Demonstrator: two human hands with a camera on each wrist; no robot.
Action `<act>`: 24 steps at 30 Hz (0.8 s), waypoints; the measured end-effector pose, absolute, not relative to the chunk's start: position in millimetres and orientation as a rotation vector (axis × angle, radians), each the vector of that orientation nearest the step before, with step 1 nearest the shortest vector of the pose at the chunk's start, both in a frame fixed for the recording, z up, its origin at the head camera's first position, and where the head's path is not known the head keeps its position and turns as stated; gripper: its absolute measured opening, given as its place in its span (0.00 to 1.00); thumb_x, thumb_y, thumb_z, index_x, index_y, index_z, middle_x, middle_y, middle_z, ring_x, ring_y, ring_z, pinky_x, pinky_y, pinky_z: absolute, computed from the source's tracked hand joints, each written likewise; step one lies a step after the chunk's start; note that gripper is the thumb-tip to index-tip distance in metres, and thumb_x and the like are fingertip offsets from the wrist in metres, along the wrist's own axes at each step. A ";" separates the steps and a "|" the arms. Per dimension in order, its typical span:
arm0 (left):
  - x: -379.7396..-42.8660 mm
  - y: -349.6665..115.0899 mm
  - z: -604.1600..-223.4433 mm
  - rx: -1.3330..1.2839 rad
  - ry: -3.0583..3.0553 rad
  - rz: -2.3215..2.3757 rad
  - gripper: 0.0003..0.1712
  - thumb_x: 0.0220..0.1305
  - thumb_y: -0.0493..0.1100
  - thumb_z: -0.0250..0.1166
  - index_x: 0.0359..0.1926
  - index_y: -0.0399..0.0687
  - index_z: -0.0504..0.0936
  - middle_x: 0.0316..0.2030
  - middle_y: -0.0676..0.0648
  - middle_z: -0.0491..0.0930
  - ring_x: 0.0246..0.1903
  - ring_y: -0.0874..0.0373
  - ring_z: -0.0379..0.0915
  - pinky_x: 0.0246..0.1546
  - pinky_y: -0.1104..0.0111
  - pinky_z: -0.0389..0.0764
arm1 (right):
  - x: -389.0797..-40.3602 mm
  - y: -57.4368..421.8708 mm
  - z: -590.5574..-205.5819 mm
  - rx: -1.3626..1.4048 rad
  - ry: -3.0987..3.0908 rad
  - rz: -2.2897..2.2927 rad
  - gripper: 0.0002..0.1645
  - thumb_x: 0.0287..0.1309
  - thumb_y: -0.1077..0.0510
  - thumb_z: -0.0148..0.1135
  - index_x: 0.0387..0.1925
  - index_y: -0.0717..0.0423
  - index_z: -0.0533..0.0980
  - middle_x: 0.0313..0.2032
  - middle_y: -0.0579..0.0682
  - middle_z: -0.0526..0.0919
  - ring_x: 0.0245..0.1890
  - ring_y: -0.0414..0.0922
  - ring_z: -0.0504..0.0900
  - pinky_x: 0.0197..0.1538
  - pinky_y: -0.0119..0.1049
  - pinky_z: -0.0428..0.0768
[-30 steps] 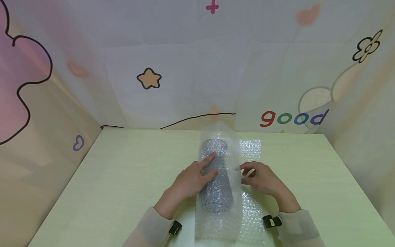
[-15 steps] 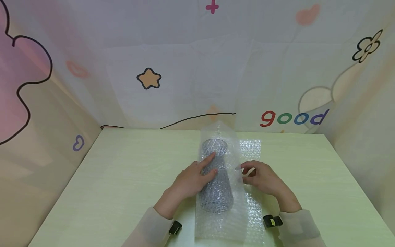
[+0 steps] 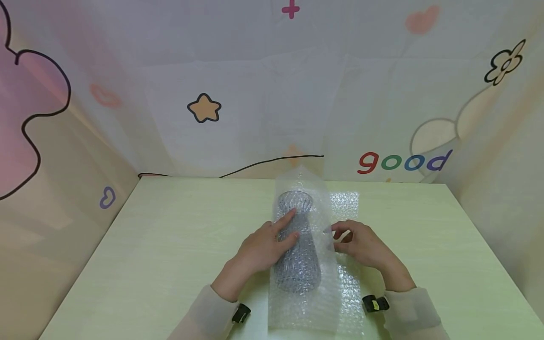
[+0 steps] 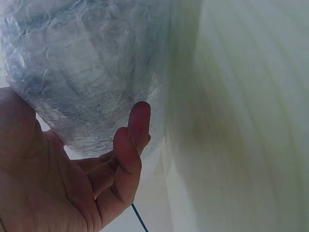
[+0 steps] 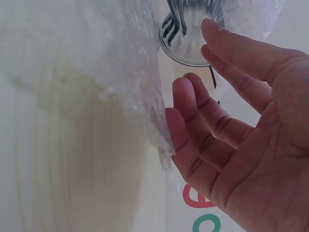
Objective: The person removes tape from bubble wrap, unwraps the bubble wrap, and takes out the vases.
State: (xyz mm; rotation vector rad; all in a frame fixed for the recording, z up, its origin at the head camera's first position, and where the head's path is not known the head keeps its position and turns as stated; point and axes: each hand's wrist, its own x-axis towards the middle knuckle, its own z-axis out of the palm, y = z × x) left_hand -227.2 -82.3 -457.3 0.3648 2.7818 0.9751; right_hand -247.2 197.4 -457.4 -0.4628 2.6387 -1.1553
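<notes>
A pale printed cloth (image 3: 272,89) hangs behind the light surface (image 3: 182,236). On the surface before me lies a length of bubble wrap (image 3: 303,311), with part of it extending to the right. Inside, on its side with the mouth facing away, is a clear glass vase (image 5: 193,50). My left hand (image 3: 261,248) rests on the covered vase, thumb and forefinger spread. My right hand (image 3: 361,243) is half curled, fingertips at the wrap's right edge; I cannot tell whether they pinch it. A small black gadget (image 3: 376,303) sits at my right wrist.
</notes>
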 end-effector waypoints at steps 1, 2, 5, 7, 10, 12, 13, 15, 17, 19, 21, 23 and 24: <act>-227.1 -82.4 -457.0 0.366 2.783 0.973 0.37 0.73 0.74 0.47 0.79 0.87 0.51 0.66 0.33 0.74 0.49 0.38 0.82 0.39 0.50 0.80 | -247.1 197.5 -457.4 -0.463 2.637 -1.158 0.21 0.63 0.61 0.71 0.57 0.58 0.81 0.44 0.54 0.82 0.39 0.46 0.82 0.37 0.36 0.81; -227.0 -82.6 -456.7 0.367 2.785 0.970 0.36 0.73 0.75 0.47 0.79 0.88 0.51 0.65 0.33 0.74 0.49 0.38 0.82 0.39 0.50 0.80 | -247.2 197.6 -457.5 -0.464 2.635 -1.160 0.22 0.63 0.61 0.71 0.58 0.58 0.81 0.44 0.54 0.82 0.39 0.46 0.82 0.37 0.36 0.81; -226.6 -83.2 -455.6 0.372 2.786 0.964 0.36 0.73 0.75 0.46 0.79 0.89 0.49 0.65 0.33 0.75 0.48 0.39 0.82 0.40 0.50 0.80 | -247.4 197.9 -457.8 -0.466 2.629 -1.170 0.22 0.63 0.61 0.71 0.58 0.58 0.81 0.44 0.55 0.82 0.39 0.46 0.82 0.36 0.36 0.81; -226.3 -83.8 -455.0 0.375 2.784 0.966 0.36 0.73 0.75 0.46 0.78 0.90 0.49 0.65 0.34 0.75 0.48 0.40 0.82 0.40 0.50 0.80 | -247.4 197.9 -457.8 -0.466 2.626 -1.175 0.22 0.63 0.60 0.70 0.58 0.59 0.81 0.44 0.55 0.82 0.39 0.46 0.82 0.36 0.35 0.81; -226.0 -84.9 -454.1 0.384 2.786 0.953 0.36 0.73 0.75 0.45 0.78 0.90 0.48 0.64 0.35 0.76 0.44 0.43 0.82 0.36 0.54 0.79 | -247.2 197.9 -457.3 -0.472 2.626 -1.179 0.22 0.63 0.61 0.70 0.59 0.58 0.81 0.45 0.54 0.82 0.39 0.46 0.82 0.36 0.35 0.81; -226.1 -85.7 -454.1 0.388 2.785 0.948 0.36 0.74 0.76 0.45 0.78 0.91 0.47 0.63 0.36 0.77 0.40 0.46 0.81 0.34 0.56 0.77 | -247.1 197.7 -456.9 -0.475 2.629 -1.178 0.23 0.63 0.61 0.70 0.59 0.58 0.80 0.45 0.54 0.82 0.39 0.46 0.82 0.37 0.35 0.81; -226.1 -86.1 -454.2 0.391 2.785 0.948 0.36 0.74 0.76 0.45 0.78 0.90 0.47 0.62 0.36 0.77 0.39 0.47 0.80 0.33 0.57 0.77 | -247.0 197.6 -456.6 -0.476 2.631 -1.175 0.23 0.63 0.61 0.70 0.59 0.58 0.80 0.45 0.54 0.82 0.40 0.46 0.82 0.37 0.35 0.81; -226.3 -86.8 -454.0 0.393 2.786 0.951 0.36 0.74 0.75 0.44 0.79 0.90 0.46 0.61 0.37 0.78 0.37 0.49 0.79 0.32 0.58 0.75 | -246.9 197.4 -456.0 -0.474 2.636 -1.170 0.23 0.63 0.61 0.70 0.60 0.58 0.80 0.45 0.54 0.82 0.40 0.46 0.82 0.37 0.35 0.81; -226.4 -87.4 -453.6 0.396 2.780 0.964 0.36 0.74 0.75 0.45 0.79 0.90 0.46 0.60 0.37 0.78 0.35 0.50 0.78 0.31 0.59 0.75 | -246.8 197.0 -455.9 -0.462 2.642 -1.164 0.23 0.63 0.61 0.70 0.60 0.57 0.81 0.45 0.54 0.82 0.40 0.46 0.82 0.38 0.34 0.82; -226.6 -87.6 -453.3 0.398 2.781 0.969 0.36 0.74 0.75 0.45 0.79 0.90 0.46 0.60 0.37 0.79 0.36 0.51 0.77 0.31 0.59 0.74 | -246.6 196.8 -455.5 -0.458 2.646 -1.161 0.23 0.63 0.61 0.70 0.60 0.57 0.81 0.45 0.54 0.82 0.40 0.46 0.82 0.38 0.34 0.82; -226.6 -87.4 -452.6 0.398 2.780 0.967 0.36 0.74 0.75 0.44 0.78 0.91 0.45 0.60 0.37 0.79 0.34 0.51 0.77 0.31 0.60 0.74 | -246.3 196.7 -455.2 -0.455 2.650 -1.163 0.23 0.63 0.61 0.70 0.59 0.57 0.81 0.45 0.55 0.82 0.40 0.46 0.82 0.38 0.33 0.82; -226.5 -87.1 -452.1 0.397 2.782 0.958 0.36 0.74 0.75 0.43 0.78 0.92 0.45 0.59 0.37 0.79 0.32 0.51 0.76 0.30 0.60 0.74 | -245.9 196.8 -454.3 -0.464 2.653 -1.170 0.23 0.63 0.61 0.70 0.59 0.58 0.81 0.45 0.55 0.82 0.40 0.46 0.82 0.38 0.33 0.82; -226.4 -87.0 -451.9 0.398 2.781 0.959 0.35 0.75 0.75 0.43 0.78 0.92 0.44 0.59 0.37 0.79 0.31 0.51 0.75 0.29 0.60 0.73 | -245.9 197.1 -454.1 -0.473 2.654 -1.172 0.23 0.63 0.61 0.70 0.60 0.58 0.80 0.45 0.55 0.82 0.40 0.46 0.82 0.38 0.33 0.82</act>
